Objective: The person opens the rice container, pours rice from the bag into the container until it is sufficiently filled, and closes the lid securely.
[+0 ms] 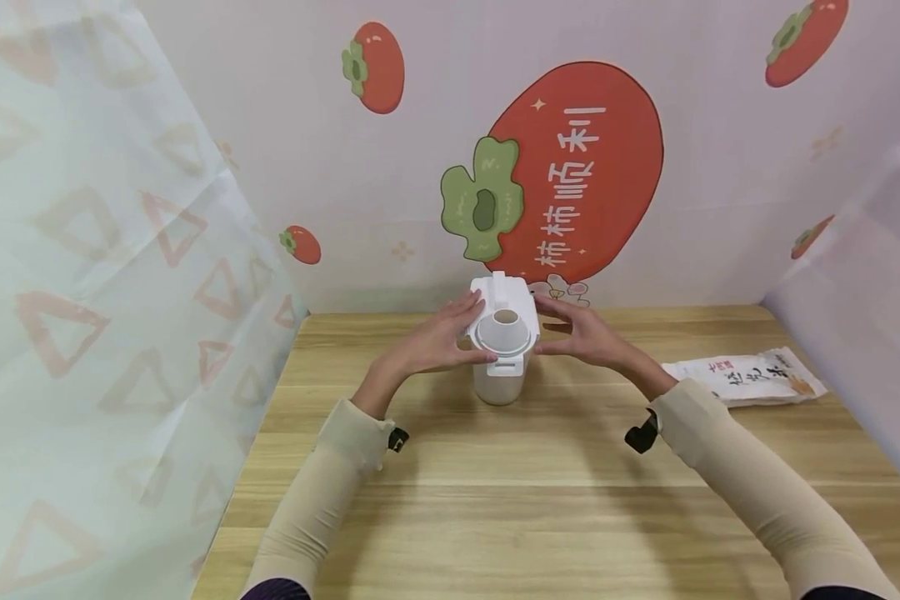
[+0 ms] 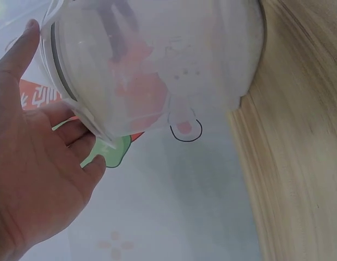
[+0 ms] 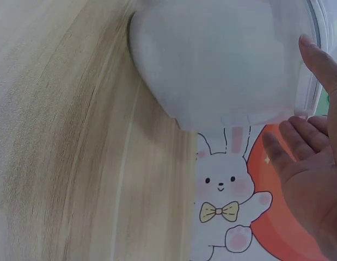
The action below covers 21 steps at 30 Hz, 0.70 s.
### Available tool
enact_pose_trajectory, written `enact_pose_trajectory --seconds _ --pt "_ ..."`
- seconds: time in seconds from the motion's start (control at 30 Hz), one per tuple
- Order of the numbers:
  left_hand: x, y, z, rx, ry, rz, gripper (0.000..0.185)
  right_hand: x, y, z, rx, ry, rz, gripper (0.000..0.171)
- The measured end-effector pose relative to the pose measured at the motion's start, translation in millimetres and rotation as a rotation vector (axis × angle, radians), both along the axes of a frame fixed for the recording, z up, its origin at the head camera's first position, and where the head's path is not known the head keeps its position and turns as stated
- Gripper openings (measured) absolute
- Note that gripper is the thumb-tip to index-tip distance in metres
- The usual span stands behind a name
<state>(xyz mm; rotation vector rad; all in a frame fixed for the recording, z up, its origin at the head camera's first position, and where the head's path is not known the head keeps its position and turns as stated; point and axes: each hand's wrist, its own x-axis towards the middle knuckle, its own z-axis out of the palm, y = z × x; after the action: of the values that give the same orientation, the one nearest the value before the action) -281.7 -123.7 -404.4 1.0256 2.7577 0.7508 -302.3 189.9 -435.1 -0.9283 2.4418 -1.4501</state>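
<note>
A white, translucent storage container stands upright on the table near the back wall. Its white lid carries a cone-shaped cup with an open top, and a latch flap sticks out at the front. My left hand grips the lid's left side, fingers over the edge and thumb at the front by the latch; the left wrist view shows those fingers bent by the rim. At the lid's right side is my right hand, its fingers fairly straight and spread. In the right wrist view its thumb touches the container near the rim.
A white flat packet with printed characters lies on the right of the wooden table. Printed sheets form a back wall with persimmon drawings, and side walls stand left and right.
</note>
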Motion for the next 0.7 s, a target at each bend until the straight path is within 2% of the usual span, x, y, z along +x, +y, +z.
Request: enact_pose_trajectory --seconds 0.27,0.43,0.7 --pt "0.6 2 3.3 -0.017 -0.023 -0.014 0.107 -7.0 0 -5.3 -0.054 -0.045 0.024 0.094" --pt "-0.8 2 3.9 -0.031 -0.029 -0.013 0.106 -9.4 -1 -6.6 -0.072 -0.065 -0.002 0.09" --pt "-1.0 3 5.5 -0.049 -0.041 -0.013 0.107 -13.2 -2 -7.6 -0.037 0.011 -0.047 0.087"
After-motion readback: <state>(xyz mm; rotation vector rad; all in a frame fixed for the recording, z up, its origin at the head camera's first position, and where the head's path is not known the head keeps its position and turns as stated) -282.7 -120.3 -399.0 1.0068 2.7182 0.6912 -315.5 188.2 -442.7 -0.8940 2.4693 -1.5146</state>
